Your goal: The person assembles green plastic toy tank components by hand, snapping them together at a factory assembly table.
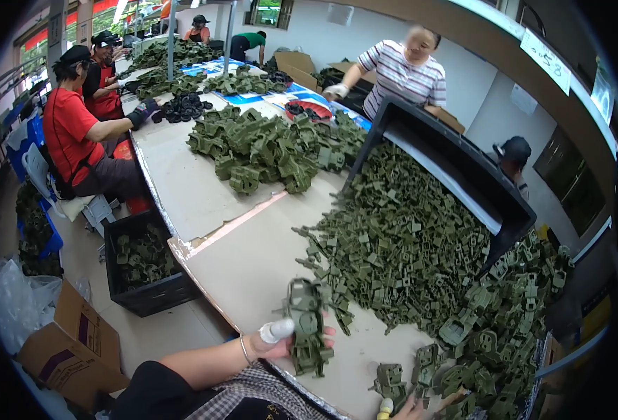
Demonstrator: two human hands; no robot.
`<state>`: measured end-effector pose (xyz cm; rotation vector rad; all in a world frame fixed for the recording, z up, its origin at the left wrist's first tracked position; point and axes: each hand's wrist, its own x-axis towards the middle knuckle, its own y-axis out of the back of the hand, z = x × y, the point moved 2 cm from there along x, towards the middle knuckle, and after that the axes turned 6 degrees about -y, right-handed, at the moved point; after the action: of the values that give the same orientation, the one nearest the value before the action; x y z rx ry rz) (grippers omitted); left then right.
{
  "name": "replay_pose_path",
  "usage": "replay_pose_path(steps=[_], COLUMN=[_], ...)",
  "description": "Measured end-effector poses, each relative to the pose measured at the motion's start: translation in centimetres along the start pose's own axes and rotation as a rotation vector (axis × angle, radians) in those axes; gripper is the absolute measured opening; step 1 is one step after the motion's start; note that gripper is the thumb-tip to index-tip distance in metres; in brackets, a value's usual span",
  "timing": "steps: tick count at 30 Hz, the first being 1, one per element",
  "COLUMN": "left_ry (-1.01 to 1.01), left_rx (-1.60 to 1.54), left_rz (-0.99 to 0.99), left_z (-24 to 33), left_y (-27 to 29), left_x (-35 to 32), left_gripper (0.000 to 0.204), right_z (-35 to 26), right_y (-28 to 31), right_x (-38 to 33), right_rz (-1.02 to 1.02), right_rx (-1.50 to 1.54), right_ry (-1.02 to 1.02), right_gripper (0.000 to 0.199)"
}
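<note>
My left hand [279, 333], with a white covering on the thumb, is closed around a dark green plastic vehicle-body part [306, 327] and holds it up over the near table edge. At the bottom edge, my right hand [411, 409] comes in only partly, with a pale yellowish cover on one digit. Its fingertips are against or just beside a boxy green part [390, 382] and another green part [426, 365]; whether they grip either is hidden. A big heap of small green parts [400, 231] spreads beyond my hands, and larger green bodies [505, 308] lie to the right.
A black crate [456, 150] lies tipped over the heap. Farther along the table [239, 269] sits a pile of green bodies [260, 143]. On the floor at left are a black bin [141, 269] and a cardboard box [78, 343]. Several people work around the table.
</note>
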<state>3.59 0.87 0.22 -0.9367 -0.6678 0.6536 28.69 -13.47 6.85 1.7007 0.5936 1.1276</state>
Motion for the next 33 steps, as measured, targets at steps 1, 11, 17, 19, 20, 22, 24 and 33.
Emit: replay_pose_path(steps=[1, 11, 17, 19, 20, 22, 24, 33], left_ry=[0.017, -0.011, 0.046, 0.035, 0.054, 0.073, 0.101, -0.008], left_rx=[-0.010, 0.220, 0.335, 0.464, 0.500, 0.500, 0.441, 0.352], left_rz=[0.010, 0.326, 0.465, 0.398, 0.373, 0.386, 0.413, 0.417], left_z=[0.1, 0.5, 0.5, 0.8, 0.8, 0.8, 0.3, -2.0], left_y=[0.6, 1.3, 3.7, 2.9, 2.3, 1.7, 1.8, 0.9], left_x=[0.1, 2.1, 0.5, 0.4, 0.5, 1.0, 1.0, 1.3], left_gripper=[0.081, 0.080, 0.080, 0.081, 0.079, 0.077, 0.071, 0.072], right_z=[-0.1, -0.5, -1.0, -1.0, -0.8, -0.7, -0.8, -9.0], right_y=[-0.7, -6.0, -5.8, -5.3, -4.9, -5.1, -5.4, -4.6], right_x=[-0.5, -0.5, -0.6, -0.5, -0.2, 0.5, 0.0, 0.2], right_rz=[-0.007, 0.020, -0.153, -0.207, -0.192, -0.138, -0.214, -0.445], right_rx=[0.007, 0.136, 0.288, 0.328, 0.262, 0.144, 0.234, 1.230], right_ry=[0.015, -0.024, 0.043, 0.018, 0.042, 0.140, 0.090, -0.078], right_gripper=[0.050, 0.044, 0.053, 0.055, 0.056, 0.060, 0.062, 0.069])
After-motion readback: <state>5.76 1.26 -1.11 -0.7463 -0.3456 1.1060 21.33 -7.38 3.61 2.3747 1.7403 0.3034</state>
